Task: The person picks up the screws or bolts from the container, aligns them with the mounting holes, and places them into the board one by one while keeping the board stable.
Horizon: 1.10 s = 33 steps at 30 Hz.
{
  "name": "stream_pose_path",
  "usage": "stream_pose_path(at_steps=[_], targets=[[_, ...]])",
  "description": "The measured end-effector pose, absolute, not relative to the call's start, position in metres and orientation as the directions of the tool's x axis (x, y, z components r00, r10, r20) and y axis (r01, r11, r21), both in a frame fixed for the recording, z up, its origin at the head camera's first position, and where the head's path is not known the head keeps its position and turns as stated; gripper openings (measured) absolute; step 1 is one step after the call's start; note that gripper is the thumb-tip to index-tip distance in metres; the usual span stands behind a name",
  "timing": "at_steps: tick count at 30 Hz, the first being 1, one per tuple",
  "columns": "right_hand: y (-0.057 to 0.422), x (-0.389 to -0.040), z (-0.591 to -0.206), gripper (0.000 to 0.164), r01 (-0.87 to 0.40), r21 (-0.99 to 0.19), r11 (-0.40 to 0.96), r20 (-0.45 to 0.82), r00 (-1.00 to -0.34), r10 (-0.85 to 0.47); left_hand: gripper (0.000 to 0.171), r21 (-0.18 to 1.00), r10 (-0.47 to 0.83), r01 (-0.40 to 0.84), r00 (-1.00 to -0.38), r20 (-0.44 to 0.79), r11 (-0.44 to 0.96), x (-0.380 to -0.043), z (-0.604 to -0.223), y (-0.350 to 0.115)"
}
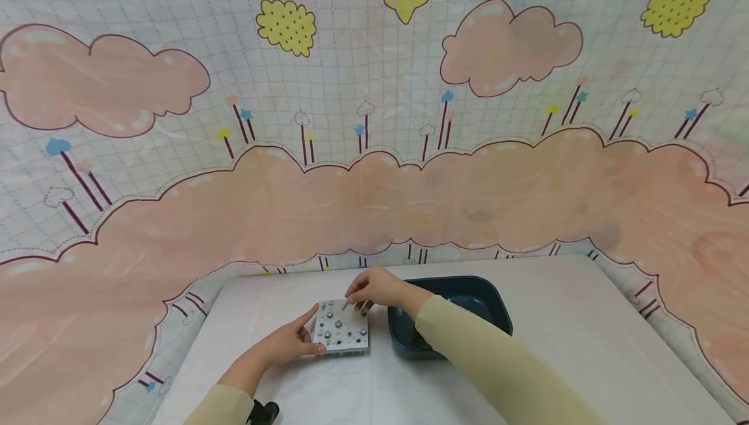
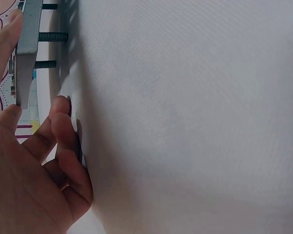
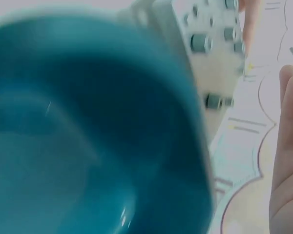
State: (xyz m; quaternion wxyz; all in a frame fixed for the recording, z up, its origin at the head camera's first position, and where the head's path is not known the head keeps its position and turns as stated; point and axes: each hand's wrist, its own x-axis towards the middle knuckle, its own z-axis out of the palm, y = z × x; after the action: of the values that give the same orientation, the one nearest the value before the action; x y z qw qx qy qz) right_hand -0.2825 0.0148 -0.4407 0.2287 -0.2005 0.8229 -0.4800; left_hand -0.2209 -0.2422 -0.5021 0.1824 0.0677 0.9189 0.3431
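Note:
A square silver metal plate (image 1: 353, 322) lies on the table, bolts and nuts of several sizes standing up from its face. Threaded bolt ends (image 2: 53, 37) stick out below it in the left wrist view. My left hand (image 1: 287, 344) grips the plate along its left side, thumb at the near edge and index finger at the far corner. Over the plate's far right part, my right hand (image 1: 377, 288) pinches a small thin metal pin (image 1: 344, 306), whose exact kind is too small to tell. In the right wrist view, large bolts (image 3: 201, 43) show on the plate.
A dark blue tray (image 1: 508, 326) stands just right of the plate, under my right forearm; its contents are mostly hidden. White cloth (image 1: 585, 347) covers the table. A patterned curtain (image 1: 374, 210) hangs behind. A black object (image 1: 266, 412) is by my left wrist.

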Motion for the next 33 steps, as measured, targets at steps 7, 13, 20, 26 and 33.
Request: stream_pose_path(at_steps=[7,13,20,26,33], targets=[[-0.016,-0.276,-0.444,0.010,-0.110,-0.842,0.528,-0.212,-0.833,-0.511,0.104,0.666,0.273,0.011,-0.917,-0.290,0.746,-0.223,-0.504,-0.246],[-0.034,-0.270,-0.449,0.007,-0.147,-0.807,0.571,-0.195,-0.848,-0.493,0.104,0.674,0.295,0.025,-0.910,-0.290,0.739,-0.223,-0.504,-0.246],[-0.044,-0.264,-0.453,0.010,-0.167,-0.763,0.624,-0.197,-0.860,-0.471,0.104,0.691,0.316,0.031,-0.903,-0.291,0.722,-0.222,-0.502,-0.245],[-0.048,-0.264,-0.457,0.011,-0.248,-0.691,0.679,-0.165,-0.860,-0.482,0.103,0.694,0.332,0.049,-0.901,-0.280,0.719,-0.222,-0.503,-0.245],[-0.056,-0.267,-0.461,0.010,-0.338,-0.610,0.717,-0.136,-0.846,-0.515,0.103,0.697,0.319,0.032,-0.904,-0.286,0.716,-0.222,-0.502,-0.246]])
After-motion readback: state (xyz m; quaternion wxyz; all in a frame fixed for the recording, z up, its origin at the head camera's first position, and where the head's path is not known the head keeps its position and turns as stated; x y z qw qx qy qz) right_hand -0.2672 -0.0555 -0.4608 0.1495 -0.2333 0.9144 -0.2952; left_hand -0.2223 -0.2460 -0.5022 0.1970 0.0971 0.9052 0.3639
